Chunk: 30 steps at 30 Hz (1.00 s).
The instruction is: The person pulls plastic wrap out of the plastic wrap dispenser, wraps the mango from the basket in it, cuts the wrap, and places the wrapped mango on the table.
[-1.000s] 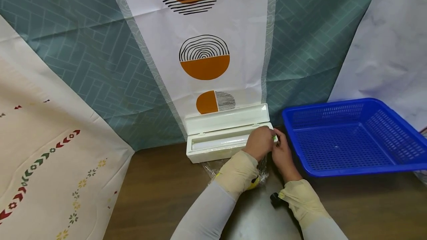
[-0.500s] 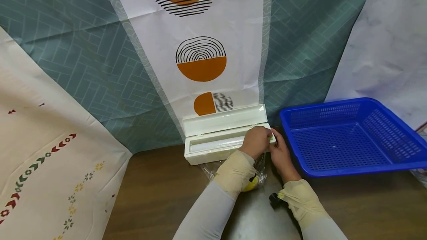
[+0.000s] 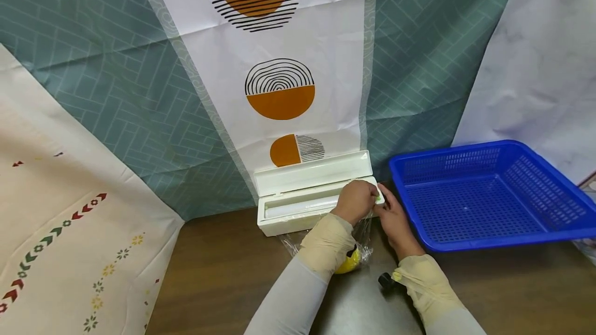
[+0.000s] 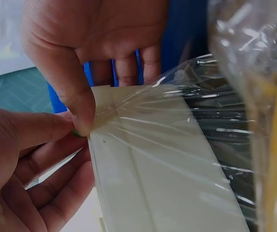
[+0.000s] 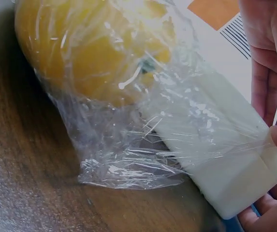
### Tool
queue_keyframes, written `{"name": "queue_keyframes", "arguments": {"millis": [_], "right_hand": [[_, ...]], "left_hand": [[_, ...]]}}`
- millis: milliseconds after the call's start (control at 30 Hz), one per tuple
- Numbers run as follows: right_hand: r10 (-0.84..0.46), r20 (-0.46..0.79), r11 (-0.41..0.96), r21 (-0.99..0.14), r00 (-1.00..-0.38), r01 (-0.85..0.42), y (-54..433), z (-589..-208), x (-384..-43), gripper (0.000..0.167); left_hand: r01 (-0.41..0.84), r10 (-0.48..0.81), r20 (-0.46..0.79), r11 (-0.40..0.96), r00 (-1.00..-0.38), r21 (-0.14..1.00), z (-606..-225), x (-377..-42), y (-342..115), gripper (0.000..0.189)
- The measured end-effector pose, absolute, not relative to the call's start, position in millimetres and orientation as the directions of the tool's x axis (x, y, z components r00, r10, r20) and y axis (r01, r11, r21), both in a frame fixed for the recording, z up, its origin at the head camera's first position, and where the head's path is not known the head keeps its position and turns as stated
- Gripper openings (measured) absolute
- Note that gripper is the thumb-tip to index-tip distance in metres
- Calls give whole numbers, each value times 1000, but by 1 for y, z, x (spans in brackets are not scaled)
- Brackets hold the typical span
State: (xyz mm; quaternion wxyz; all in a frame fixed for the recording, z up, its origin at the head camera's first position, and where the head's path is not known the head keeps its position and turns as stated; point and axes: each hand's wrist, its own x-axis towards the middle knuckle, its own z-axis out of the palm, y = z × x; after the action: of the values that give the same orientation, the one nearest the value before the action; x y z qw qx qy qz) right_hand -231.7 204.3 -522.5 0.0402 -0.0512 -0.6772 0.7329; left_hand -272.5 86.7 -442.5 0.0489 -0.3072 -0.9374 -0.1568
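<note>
A white cling film dispenser point(image 3: 288, 225) stands by the wall, lid point(image 3: 312, 172) raised, its film roll point(image 3: 302, 207) partly showing. My left hand point(image 3: 355, 201) pinches a small green piece point(image 4: 80, 133) at its right end. My right hand point(image 3: 396, 225) grips that same end, fingers behind it and thumb beside the green piece in the left wrist view. Film point(image 4: 128, 123) stretches in creases over the box edge towards a round yellow thing point(image 5: 94, 53) wrapped in film. It shows a dark green spot; its kind is unclear. My left forearm partly covers it in the head view.
To the right stands a blue perforated plastic basket point(image 3: 470, 244), close to my right hand. A small black object point(image 3: 385, 280) sits by my right wrist. Printed cloths point(image 3: 326, 107) hang behind the wooden tabletop point(image 3: 209, 273).
Both hands stay at the dispenser's right end. My left hand has drawn slightly back, and more of the film and the yellow thing shows below it. The head view has tilted a little.
</note>
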Motion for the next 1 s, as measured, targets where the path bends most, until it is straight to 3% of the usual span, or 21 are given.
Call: {"name": "queue_keyframes", "arguments": {"millis": [300, 1000], "right_hand": [[193, -27, -45, -999, -981, 19, 202, -524, -232, 65], [98, -43, -126, -991, -994, 31, 202, -518, -228, 72]], "left_hand": [[578, 553, 167, 777, -816, 250, -441, -273, 87, 23], [626, 607, 159, 733, -779, 266, -437, -274, 79, 25]]}}
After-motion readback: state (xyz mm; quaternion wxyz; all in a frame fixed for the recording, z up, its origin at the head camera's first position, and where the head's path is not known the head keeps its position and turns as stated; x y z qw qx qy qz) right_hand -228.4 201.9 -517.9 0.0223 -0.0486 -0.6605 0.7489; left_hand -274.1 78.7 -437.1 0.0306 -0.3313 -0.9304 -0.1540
